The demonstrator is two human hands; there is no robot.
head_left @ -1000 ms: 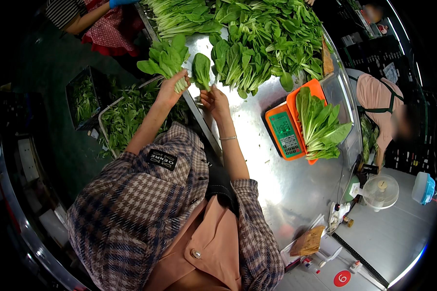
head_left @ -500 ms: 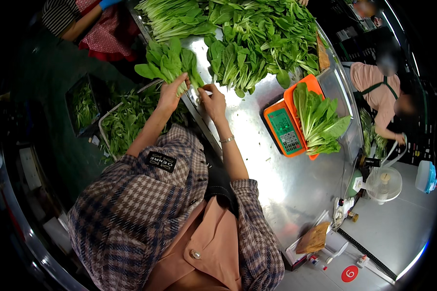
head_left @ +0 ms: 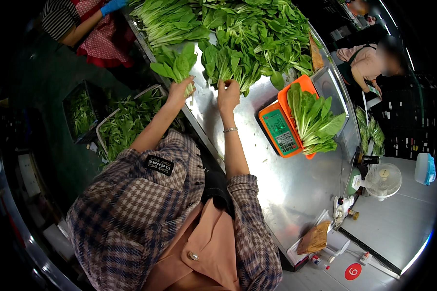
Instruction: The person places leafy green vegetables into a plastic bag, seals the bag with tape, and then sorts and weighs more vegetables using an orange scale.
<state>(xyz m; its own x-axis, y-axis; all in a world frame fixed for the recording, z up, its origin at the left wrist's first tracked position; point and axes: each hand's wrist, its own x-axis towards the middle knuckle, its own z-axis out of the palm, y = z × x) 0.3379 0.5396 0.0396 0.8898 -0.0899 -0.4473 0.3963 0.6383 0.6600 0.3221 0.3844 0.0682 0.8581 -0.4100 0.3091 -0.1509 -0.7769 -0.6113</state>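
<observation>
My left hand grips a small bunch of leafy greens by its pale stems, over the steel table's near edge. A short distance to the right, my right hand is pinched on stems at the front of the big pile of greens; its fingertips are partly hidden by leaves. To the right, an orange digital scale carries another leafy bunch in its orange tray.
A crate and a rimmed basket of greens lie left, below the table. A blue-gloved co-worker works at upper left, another person at right. A fan and wooden block are at lower right.
My right hand has moved up and right from beside the held bunch to the pile. The single leaf it held now seems within my left hand's bunch. The co-worker at right has shifted upward.
</observation>
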